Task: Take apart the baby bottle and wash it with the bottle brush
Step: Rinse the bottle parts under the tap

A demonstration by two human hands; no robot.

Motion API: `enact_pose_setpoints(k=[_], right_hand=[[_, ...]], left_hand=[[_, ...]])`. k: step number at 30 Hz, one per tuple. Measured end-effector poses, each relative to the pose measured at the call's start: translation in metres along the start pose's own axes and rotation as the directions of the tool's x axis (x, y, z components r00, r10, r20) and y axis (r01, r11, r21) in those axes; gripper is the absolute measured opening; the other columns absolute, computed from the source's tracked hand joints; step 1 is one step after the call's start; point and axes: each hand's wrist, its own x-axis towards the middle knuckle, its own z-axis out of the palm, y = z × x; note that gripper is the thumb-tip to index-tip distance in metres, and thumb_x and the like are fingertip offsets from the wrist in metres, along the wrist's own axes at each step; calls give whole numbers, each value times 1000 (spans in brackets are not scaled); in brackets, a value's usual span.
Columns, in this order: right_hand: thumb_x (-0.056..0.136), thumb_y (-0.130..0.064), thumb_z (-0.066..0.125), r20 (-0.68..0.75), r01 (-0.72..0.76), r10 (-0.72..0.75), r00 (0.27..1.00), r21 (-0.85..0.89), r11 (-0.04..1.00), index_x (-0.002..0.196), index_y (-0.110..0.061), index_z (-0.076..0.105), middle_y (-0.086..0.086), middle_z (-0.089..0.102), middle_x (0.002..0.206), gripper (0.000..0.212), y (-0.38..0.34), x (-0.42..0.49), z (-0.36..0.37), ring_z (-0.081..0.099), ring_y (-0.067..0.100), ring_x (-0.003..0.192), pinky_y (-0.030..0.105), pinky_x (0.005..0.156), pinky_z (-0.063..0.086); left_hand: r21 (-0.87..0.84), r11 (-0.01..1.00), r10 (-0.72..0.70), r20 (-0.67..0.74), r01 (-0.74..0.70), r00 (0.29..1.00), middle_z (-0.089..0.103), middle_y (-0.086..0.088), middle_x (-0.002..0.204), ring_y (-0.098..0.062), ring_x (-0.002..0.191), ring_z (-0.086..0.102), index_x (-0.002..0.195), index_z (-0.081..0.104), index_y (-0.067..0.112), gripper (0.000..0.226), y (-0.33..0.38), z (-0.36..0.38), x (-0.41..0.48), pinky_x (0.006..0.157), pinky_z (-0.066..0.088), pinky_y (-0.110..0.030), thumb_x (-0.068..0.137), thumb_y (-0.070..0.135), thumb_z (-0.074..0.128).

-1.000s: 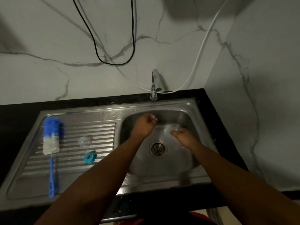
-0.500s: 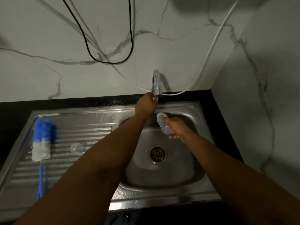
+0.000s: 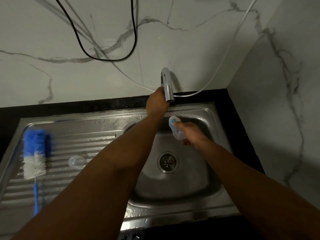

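Bottle [image 3: 175, 130] held over the sink [image 3: 190, 186], centre right.
Right hand [image 3: 194, 135] grips the bottle; left hand [image 3: 156, 103] touches the tap [image 3: 167, 85] above, fingers hidden, grip unclear; brush [image 3: 35, 153] lies far left.

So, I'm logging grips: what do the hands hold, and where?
Right hand grips the bottle around its body; left hand is at the tap, its grip hidden.
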Motion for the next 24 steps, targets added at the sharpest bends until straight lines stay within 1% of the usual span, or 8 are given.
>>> enact_pose_setpoints(k=[4, 8, 10, 12, 16, 19, 22, 24], right_hand=[[91, -56, 60, -3, 7, -7, 1000, -1, 1000, 109, -25, 56, 2, 59, 98, 36, -1, 1, 2, 63, 23, 91, 36, 77, 59], [92, -55, 60, -1, 7, -7, 1000, 13, 1000, 111, -25, 54, 2, 57, 101, 36, 0, -2, 4, 61, 21, 90, 28, 63, 53], [91, -56, 60, 1, 7, -7, 1000, 25, 1000, 111, -27, 52, 3, 57, 105, 36, 1, -2, 5, 61, 21, 94, 29, 65, 53], [92, -57, 59, 2, -2, 2, 1000, 17, 1000, 112, -28, 52, 4, 58, 108, 36, 2, -2, 8, 61, 22, 96, 29, 67, 53], [91, -58, 59, 20, -11, 10, 1000, 40, 999, 117, -23, 57, 6, 60, 109, 43, 2, -1, 12, 62, 23, 98, 30, 67, 54], [91, -56, 60, 54, -17, 12, 998, 87, 996, 122, -20, 60, 8, 63, 114, 48, 0, 0, 13, 64, 25, 99, 31, 69, 55], [91, -47, 63, 105, -55, 34, 994, 204, 977, 117, -19, 64, 9, 66, 117, 38, -4, 1, 18, 66, 26, 103, 41, 85, 60], [92, -43, 64, 146, -83, 41, 988, 292, 953, 115, -20, 64, 10, 65, 121, 33, -6, 0, 23, 65, 28, 107, 43, 88, 59]], left_hand=[[19, 999, 25, 45, -26, 999, 68, -16, 119, -29, 109, 66, 126, 58, 6, 40, -2, -4, 6, 96, 55, -42, 91, 19, 72], [29, 998, -48, 17, 47, 999, 66, -8, 101, -20, 89, 63, 109, 56, 10, 20, -19, -4, 12, 77, 52, -31, 95, 19, 66], [-8, 995, -102, 8, 102, 995, 63, -5, 94, -22, 91, 65, 99, 54, 13, 9, -30, -6, 14, 79, 53, -33, 97, 16, 62], [-31, 991, -126, 28, 127, 992, 66, -8, 98, -22, 93, 66, 95, 53, 16, 8, -37, -7, 15, 86, 56, -37, 98, 16, 60], [-124, 977, -167, 69, 175, 984, 68, -10, 103, -24, 96, 68, 98, 55, 18, 6, -43, -5, 18, 92, 57, -45, 97, 17, 60], [-225, 947, -221, 70, 231, 973, 66, -7, 109, -23, 99, 68, 107, 52, 21, 12, -49, -4, 13, 92, 57, -46, 98, 21, 60], [-348, 892, -294, 36, 287, 955, 66, -6, 110, -23, 99, 68, 111, 50, 25, 15, -56, 1, -5, 91, 57, -48, 99, 24, 58], [-395, 860, -329, 57, 324, 943, 65, -3, 105, -22, 96, 67, 112, 53, 24, 12, -56, 3, -25, 89, 58, -46, 100, 24, 56]])
